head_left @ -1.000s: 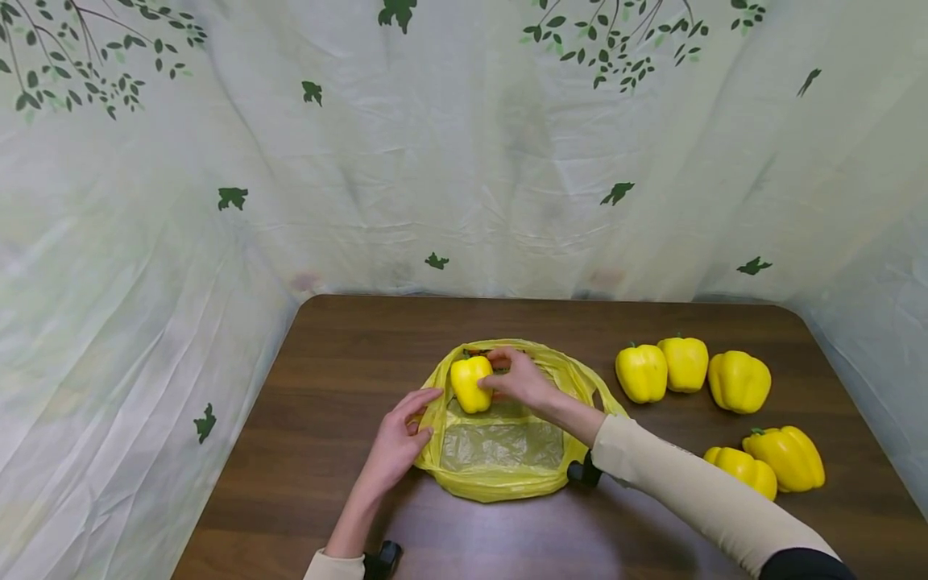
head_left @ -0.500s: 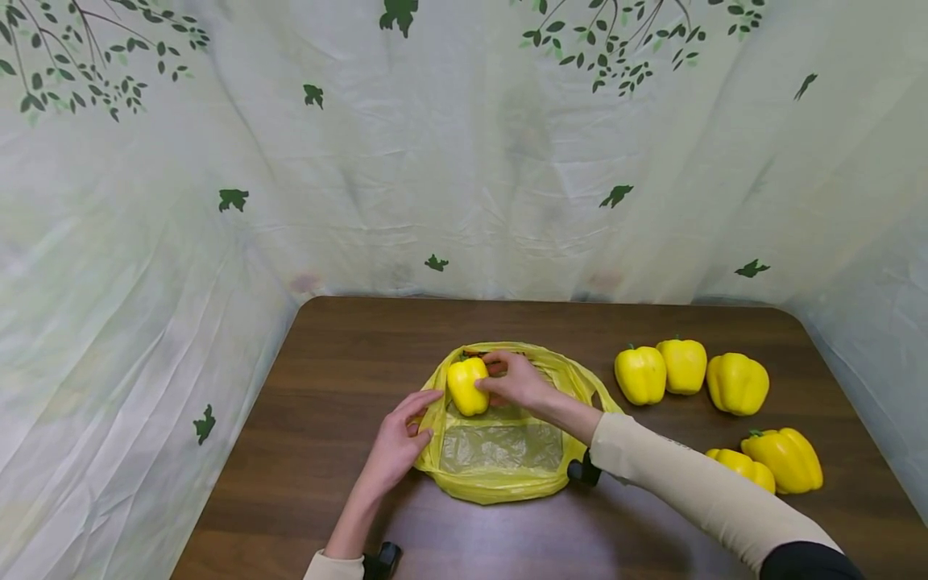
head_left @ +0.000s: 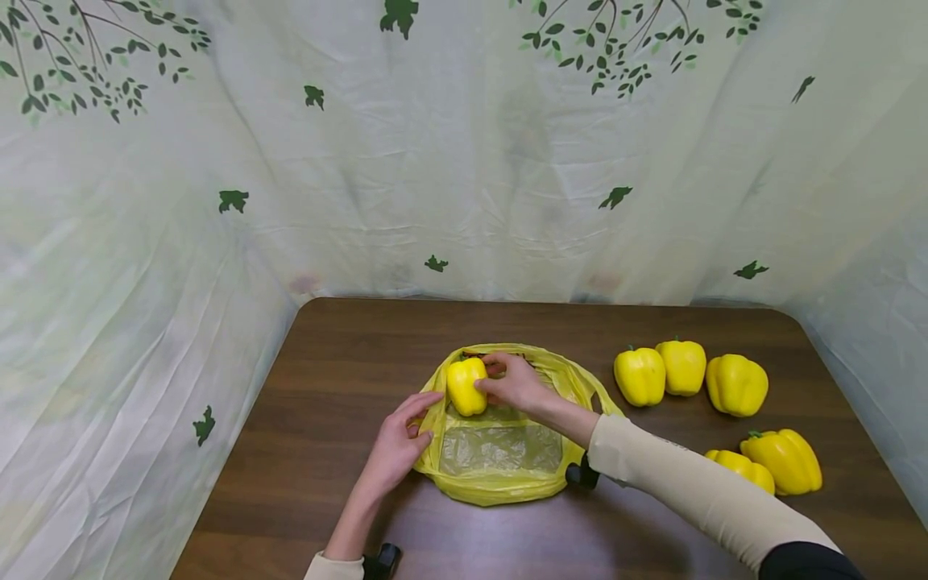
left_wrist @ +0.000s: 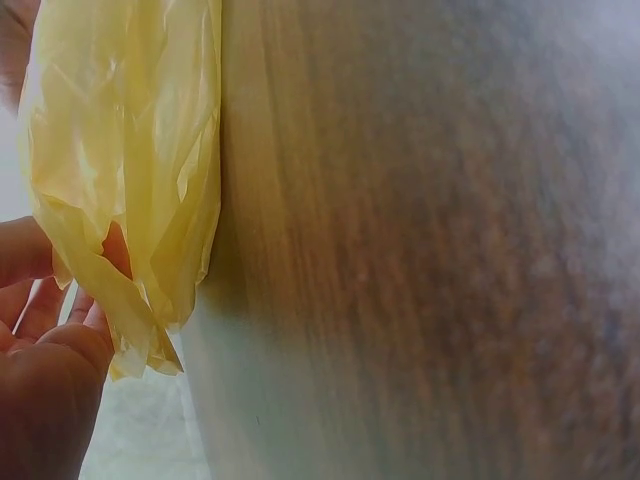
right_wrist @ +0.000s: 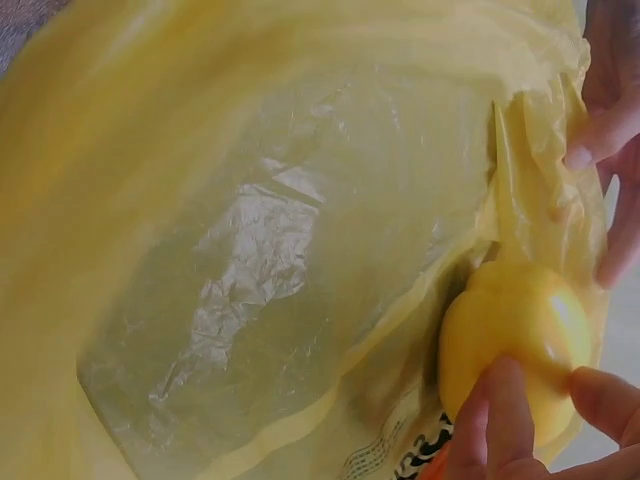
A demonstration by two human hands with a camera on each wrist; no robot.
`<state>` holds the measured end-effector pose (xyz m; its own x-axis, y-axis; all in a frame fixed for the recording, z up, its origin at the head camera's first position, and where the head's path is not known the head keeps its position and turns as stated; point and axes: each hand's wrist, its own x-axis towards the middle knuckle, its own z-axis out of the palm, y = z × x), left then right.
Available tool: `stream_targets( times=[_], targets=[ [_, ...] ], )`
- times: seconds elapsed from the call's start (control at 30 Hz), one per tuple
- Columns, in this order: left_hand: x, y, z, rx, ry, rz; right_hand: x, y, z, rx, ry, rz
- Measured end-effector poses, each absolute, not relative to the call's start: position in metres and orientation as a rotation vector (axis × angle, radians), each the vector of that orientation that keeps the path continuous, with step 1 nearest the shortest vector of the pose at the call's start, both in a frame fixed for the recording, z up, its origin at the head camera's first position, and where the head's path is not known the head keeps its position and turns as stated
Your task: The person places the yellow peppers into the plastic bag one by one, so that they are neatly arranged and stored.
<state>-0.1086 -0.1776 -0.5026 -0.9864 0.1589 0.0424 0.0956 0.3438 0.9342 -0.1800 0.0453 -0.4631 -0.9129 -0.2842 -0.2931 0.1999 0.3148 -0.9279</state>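
Got the yellow pepper [head_left: 466, 387] pinched between thumb and fingers of the right hand [head_left: 516, 383], just left of that grip and inside the yellow bag [head_left: 500, 490] by its left wall. Long axis pointing roughly away, stem end far. Also touching that same wall with the left hand [head_left: 395, 443], just across the plastic from the pepper, but honestly can't tell whether pinching or just resting.

The table [head_left: 348, 354] is brown. A yellow bag [head_left: 500, 490] sits around the middle. On the right are three far yellow peppers [head_left: 640, 377] and two nearer peppers [head_left: 783, 461].
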Motion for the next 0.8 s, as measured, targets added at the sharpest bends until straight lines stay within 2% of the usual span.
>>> stream_targets(
  times=[0.1,0.33,0.8],
  targets=[
    [-0.108,-0.177,-0.502,0.219,2.514,1.762,-0.179,0.045,-0.463,-0.058,2.181,-1.649],
    [-0.099,-0.168,-0.465,0.206,2.505,1.723,-0.178,0.041,-0.465,-0.010,2.150,-1.706],
    [-0.099,-0.170,-0.467,0.253,2.522,1.751,-0.175,0.041,-0.469,0.013,2.077,-1.754]
  ],
)
